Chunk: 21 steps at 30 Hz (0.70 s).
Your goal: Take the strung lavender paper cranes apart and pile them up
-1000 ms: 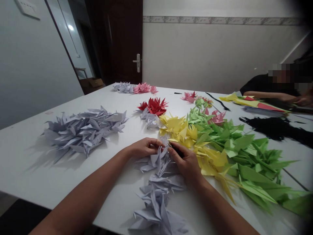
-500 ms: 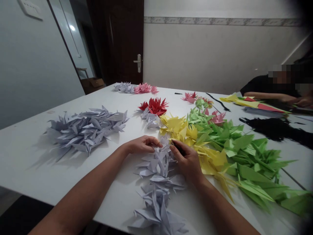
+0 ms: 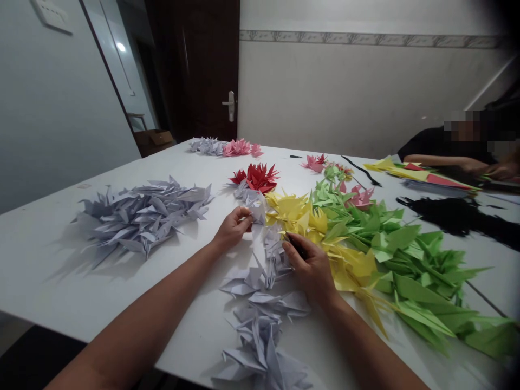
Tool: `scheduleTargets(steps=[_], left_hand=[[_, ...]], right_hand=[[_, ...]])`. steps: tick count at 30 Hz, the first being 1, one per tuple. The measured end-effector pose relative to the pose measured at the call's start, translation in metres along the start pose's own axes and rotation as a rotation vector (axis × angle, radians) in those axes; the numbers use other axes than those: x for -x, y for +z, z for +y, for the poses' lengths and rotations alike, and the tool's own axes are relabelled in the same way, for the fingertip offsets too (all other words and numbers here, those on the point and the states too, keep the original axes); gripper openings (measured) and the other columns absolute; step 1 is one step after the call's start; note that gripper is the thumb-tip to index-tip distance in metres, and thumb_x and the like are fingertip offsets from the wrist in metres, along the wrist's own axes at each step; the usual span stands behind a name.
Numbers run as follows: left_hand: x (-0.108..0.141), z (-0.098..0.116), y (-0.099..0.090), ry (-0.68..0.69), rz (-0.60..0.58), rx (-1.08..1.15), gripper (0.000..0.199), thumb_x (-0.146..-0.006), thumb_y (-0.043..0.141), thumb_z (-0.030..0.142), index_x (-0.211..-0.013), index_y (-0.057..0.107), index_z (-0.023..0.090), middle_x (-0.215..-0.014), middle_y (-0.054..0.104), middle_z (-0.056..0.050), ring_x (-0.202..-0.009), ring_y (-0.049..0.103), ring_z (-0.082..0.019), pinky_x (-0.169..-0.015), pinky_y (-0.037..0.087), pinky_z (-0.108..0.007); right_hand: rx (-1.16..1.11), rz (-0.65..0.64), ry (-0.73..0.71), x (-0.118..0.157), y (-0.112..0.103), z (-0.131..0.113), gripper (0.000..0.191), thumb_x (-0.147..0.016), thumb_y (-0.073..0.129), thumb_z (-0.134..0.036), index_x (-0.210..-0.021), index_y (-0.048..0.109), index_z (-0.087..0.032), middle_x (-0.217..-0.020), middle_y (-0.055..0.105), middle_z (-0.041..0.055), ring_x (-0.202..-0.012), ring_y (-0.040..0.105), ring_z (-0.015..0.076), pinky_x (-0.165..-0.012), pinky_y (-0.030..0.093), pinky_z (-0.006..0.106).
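Folded white paper cranes (image 3: 260, 319) run in a strip down the table (image 3: 179, 287) in front of me. My left hand (image 3: 234, 226) pinches a white paper crane (image 3: 257, 212) at the upper end of the strip. My right hand (image 3: 311, 262) is closed on a thin dark tool (image 3: 296, 245), its tip near the white cranes. Yellow folded paper (image 3: 296, 211) lies just beyond and right of that hand. Green folded paper (image 3: 406, 254) spreads farther right.
A large pile of white cranes (image 3: 142, 216) is on the left. Red cranes (image 3: 258, 176) and pink ones (image 3: 239, 147) lie farther back. Black strands (image 3: 455, 214) and coloured sheets (image 3: 414, 170) are at the right, near another person's arm (image 3: 442, 161).
My left hand has moved up and slightly left, away from the strip's middle, and now holds a white crane. Some white cranes have shifted a little. My right hand has barely moved.
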<state>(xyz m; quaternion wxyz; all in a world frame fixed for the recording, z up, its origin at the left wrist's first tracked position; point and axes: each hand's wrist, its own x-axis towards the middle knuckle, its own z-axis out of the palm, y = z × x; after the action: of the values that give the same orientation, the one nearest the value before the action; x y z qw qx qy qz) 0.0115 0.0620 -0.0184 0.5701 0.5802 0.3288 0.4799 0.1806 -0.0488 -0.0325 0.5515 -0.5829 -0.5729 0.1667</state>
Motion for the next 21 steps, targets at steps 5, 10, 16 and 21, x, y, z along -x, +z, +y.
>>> scheduleTargets(steps=[5,10,16,21], left_hand=[[0.007,-0.001,0.01,0.105,-0.031,-0.031,0.025,-0.067,0.07,0.031,-0.08,0.055,0.017,-0.067,0.053,0.004,-0.057,0.048,-0.007,-0.057,0.042,-0.021],[0.019,-0.004,0.019,0.194,-0.146,-0.152,0.017,-0.071,0.067,0.027,-0.082,0.059,0.016,-0.074,0.059,0.0,-0.06,0.051,-0.008,-0.058,0.041,-0.021],[0.021,-0.001,0.022,0.186,-0.108,-0.211,0.02,-0.071,0.066,0.029,-0.083,0.058,0.014,-0.065,0.058,0.001,-0.05,0.048,-0.007,-0.047,0.036,-0.019],[0.022,0.0,0.023,0.203,-0.116,-0.2,0.021,-0.071,0.066,0.029,-0.085,0.061,0.013,-0.072,0.063,-0.003,-0.058,0.056,-0.01,-0.053,0.043,-0.02]], right_hand=[[0.028,-0.034,-0.073,0.001,0.0,-0.005,0.032,-0.079,0.059,-0.038,-0.103,0.068,-0.019,-0.1,0.071,0.0083,-0.09,0.067,0.0237,-0.082,0.052,0.037],[0.094,-0.077,-0.153,0.002,-0.001,-0.01,0.029,-0.08,0.059,-0.032,-0.103,0.069,-0.019,-0.102,0.071,0.0082,-0.092,0.067,0.023,-0.083,0.052,0.035],[0.17,-0.032,-0.146,0.0,-0.003,-0.007,0.027,-0.08,0.058,-0.033,-0.101,0.069,-0.019,-0.097,0.073,0.0078,-0.086,0.068,0.0226,-0.079,0.053,0.035],[0.191,-0.037,-0.15,0.0,-0.003,-0.008,0.024,-0.079,0.059,-0.032,-0.097,0.069,-0.019,-0.092,0.073,0.0073,-0.08,0.069,0.0221,-0.075,0.053,0.034]])
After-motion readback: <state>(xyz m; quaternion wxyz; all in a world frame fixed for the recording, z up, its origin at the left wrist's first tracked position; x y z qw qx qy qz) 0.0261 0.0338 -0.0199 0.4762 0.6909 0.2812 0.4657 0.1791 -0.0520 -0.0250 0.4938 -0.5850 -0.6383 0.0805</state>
